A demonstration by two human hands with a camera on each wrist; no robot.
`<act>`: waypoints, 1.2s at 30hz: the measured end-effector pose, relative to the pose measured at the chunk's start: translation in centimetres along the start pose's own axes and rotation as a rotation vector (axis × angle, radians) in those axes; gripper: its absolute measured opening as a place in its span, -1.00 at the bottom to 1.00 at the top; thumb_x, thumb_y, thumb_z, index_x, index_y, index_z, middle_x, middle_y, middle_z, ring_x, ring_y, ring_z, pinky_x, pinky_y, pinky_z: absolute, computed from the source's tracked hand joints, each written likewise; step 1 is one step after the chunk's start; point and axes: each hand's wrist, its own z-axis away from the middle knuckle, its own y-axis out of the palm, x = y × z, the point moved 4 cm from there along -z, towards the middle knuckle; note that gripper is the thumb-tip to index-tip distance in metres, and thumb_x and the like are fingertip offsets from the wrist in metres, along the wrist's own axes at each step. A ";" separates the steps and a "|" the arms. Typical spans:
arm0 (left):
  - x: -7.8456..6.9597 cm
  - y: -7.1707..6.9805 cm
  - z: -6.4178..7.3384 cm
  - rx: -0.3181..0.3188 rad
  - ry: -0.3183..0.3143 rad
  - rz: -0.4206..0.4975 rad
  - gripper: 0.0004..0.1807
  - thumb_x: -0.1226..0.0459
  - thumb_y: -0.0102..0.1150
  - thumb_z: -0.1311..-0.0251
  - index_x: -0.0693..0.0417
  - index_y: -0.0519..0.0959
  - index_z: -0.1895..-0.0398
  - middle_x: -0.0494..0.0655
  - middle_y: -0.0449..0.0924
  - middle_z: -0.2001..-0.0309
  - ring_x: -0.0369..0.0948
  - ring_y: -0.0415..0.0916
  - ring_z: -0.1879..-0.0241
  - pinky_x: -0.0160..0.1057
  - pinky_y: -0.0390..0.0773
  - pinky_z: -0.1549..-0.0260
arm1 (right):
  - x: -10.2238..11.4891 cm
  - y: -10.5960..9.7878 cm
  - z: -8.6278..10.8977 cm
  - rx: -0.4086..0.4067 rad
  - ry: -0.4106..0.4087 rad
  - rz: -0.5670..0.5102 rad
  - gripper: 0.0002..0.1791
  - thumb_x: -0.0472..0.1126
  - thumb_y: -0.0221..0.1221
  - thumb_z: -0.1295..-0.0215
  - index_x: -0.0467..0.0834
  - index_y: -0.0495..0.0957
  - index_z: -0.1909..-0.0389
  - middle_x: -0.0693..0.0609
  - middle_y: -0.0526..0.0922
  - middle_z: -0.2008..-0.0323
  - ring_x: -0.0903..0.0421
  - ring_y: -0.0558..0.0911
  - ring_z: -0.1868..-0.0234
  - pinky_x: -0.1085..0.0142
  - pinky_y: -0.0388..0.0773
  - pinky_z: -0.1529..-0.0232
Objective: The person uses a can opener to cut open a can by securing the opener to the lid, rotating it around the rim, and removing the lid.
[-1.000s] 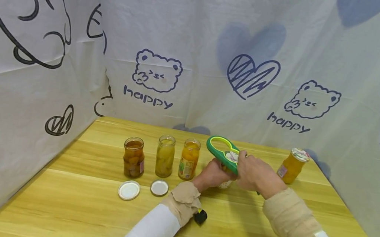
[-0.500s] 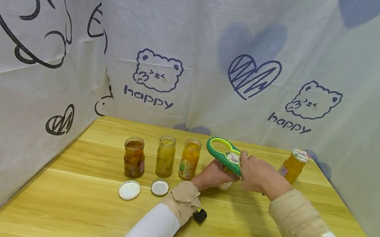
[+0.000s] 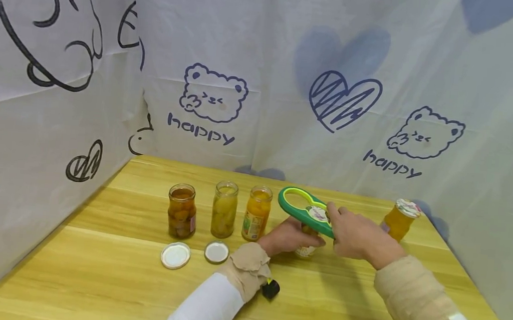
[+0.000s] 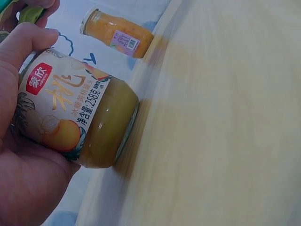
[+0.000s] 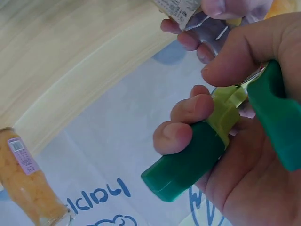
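My left hand (image 3: 288, 237) grips a glass jar of yellow fruit (image 4: 70, 103) round its side, fingers and thumb over the paper label. The jar stands on the wooden table, its base showing in the left wrist view. My right hand (image 3: 361, 238) curls round the handles of a green and yellow jar opener (image 3: 317, 214), which sits over the jar's top. In the right wrist view, the right fingers (image 5: 188, 113) wrap one green handle. The opener and hands hide the jar's lid in the head view.
Left of my hands stand three lidless jars: a brown one (image 3: 181, 219), a pale green one (image 3: 223, 215) and an orange one (image 3: 256, 218). Two lids (image 3: 175, 255) lie before them. A lidded orange jar (image 3: 399, 224) stands at the right. Printed cloth (image 3: 276, 141) hangs behind the table.
My right hand has shifted a little to the right, and the opener has swung slightly with it over the jar. The left hand keeps its grip almost in place.
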 end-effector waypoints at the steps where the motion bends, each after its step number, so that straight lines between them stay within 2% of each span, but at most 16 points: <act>1: 0.0 0.0 0.0 0.004 0.000 -0.002 -0.37 0.35 0.39 -0.25 -0.13 0.48 -0.39 -0.12 0.48 -0.41 -0.29 0.39 -0.38 -0.23 0.35 -0.45 | -0.1 0.0 0.0 -0.003 -0.003 0.002 -0.28 -0.28 0.30 -0.09 -0.19 0.23 -0.27 -0.20 0.57 0.05 -0.01 0.54 0.37 0.10 0.63 0.27; 6: 0.1 0.0 -0.1 0.014 -0.003 0.006 -0.42 0.34 0.40 -0.24 -0.13 0.53 -0.33 -0.11 0.53 -0.34 -0.37 0.45 -0.22 -0.33 0.44 -0.31 | -0.4 0.1 0.1 -0.028 -0.023 0.022 -0.19 -0.28 0.32 -0.10 -0.18 0.20 -0.38 -0.23 0.59 -0.03 0.00 0.54 0.36 0.08 0.63 0.26; 9: 0.1 0.1 -0.1 0.024 0.009 0.022 -0.44 0.36 0.39 -0.23 -0.08 0.55 -0.31 -0.03 0.55 -0.30 -0.14 0.50 -0.20 -0.39 0.50 -0.16 | -0.7 0.1 0.0 -0.052 -0.042 0.035 -0.13 -0.29 0.32 -0.12 -0.19 0.17 -0.46 -0.25 0.59 -0.09 -0.01 0.55 0.33 0.04 0.66 0.21; 12: 0.0 0.0 -0.2 0.036 0.028 0.022 -0.47 0.38 0.38 -0.24 -0.02 0.55 -0.29 0.06 0.56 -0.25 -0.05 0.51 -0.12 -0.42 0.53 -0.03 | -0.9 0.1 0.0 -0.076 -0.064 0.049 -0.09 -0.30 0.33 -0.13 -0.19 0.16 -0.52 -0.28 0.58 -0.17 -0.02 0.58 0.28 -0.02 0.69 0.13; 17: -0.1 0.1 0.0 0.058 0.029 0.018 -0.51 0.38 0.36 -0.25 0.04 0.55 -0.26 0.20 0.57 -0.14 -0.30 0.50 0.12 -0.42 0.54 0.06 | -1.2 0.2 -0.1 -0.109 -0.088 0.061 -0.06 -0.32 0.34 -0.11 -0.14 0.17 -0.54 -0.28 0.56 -0.22 -0.05 0.63 0.18 -0.08 0.70 0.03; 19: -0.1 0.1 0.0 0.069 0.026 0.022 -0.55 0.38 0.35 -0.26 0.09 0.56 -0.22 0.17 0.60 -0.02 -0.34 0.49 0.21 -0.41 0.54 0.11 | -1.3 0.2 -0.2 -0.123 -0.092 0.055 -0.07 -0.34 0.33 -0.09 -0.10 0.19 -0.53 -0.24 0.57 -0.19 -0.04 0.63 0.18 -0.09 0.70 0.04; 23: -0.2 0.1 0.2 0.086 0.025 0.026 -0.62 0.39 0.33 -0.28 0.16 0.57 -0.16 -0.07 0.59 0.18 -0.34 0.49 0.30 -0.41 0.54 0.18 | -1.5 0.4 -0.3 -0.158 -0.105 0.048 -0.09 -0.38 0.30 -0.05 -0.04 0.24 -0.49 -0.17 0.60 -0.09 -0.02 0.61 0.21 -0.08 0.70 0.09; 25: -0.2 0.1 0.1 0.095 0.027 0.023 -0.62 0.40 0.32 -0.29 0.18 0.56 -0.17 -0.05 0.59 0.18 -0.35 0.50 0.30 -0.42 0.55 0.18 | -1.6 0.5 -0.4 -0.175 -0.114 0.052 -0.10 -0.38 0.29 -0.05 -0.04 0.25 -0.49 -0.16 0.60 -0.05 -0.02 0.61 0.21 -0.08 0.70 0.08; 29: -0.1 0.2 0.1 0.100 0.037 0.021 -0.59 0.39 0.33 -0.29 0.19 0.57 -0.19 0.28 0.60 0.03 -0.39 0.50 0.27 -0.44 0.55 0.15 | -1.9 0.7 -0.6 -0.205 -0.131 0.058 -0.10 -0.38 0.30 -0.04 -0.05 0.28 -0.48 -0.14 0.61 -0.03 -0.01 0.60 0.22 -0.08 0.70 0.05; 31: -0.1 0.1 0.1 0.095 0.039 0.008 -0.57 0.38 0.34 -0.28 0.18 0.57 -0.21 0.37 0.58 -0.05 -0.41 0.50 0.25 -0.45 0.54 0.12 | -1.9 0.7 -0.6 -0.221 -0.143 0.062 -0.11 -0.38 0.30 -0.03 -0.05 0.29 -0.48 -0.14 0.61 -0.03 -0.01 0.60 0.21 -0.09 0.69 0.04; 36: -0.3 0.1 0.1 0.081 0.048 -0.035 -0.57 0.35 0.35 -0.27 0.15 0.57 -0.20 0.35 0.59 -0.07 -0.42 0.51 0.22 -0.45 0.53 0.08 | -2.1 0.7 -0.6 -0.251 -0.170 0.074 -0.11 -0.41 0.28 -0.04 -0.06 0.32 -0.49 -0.16 0.62 -0.08 -0.04 0.63 0.15 -0.11 0.68 -0.02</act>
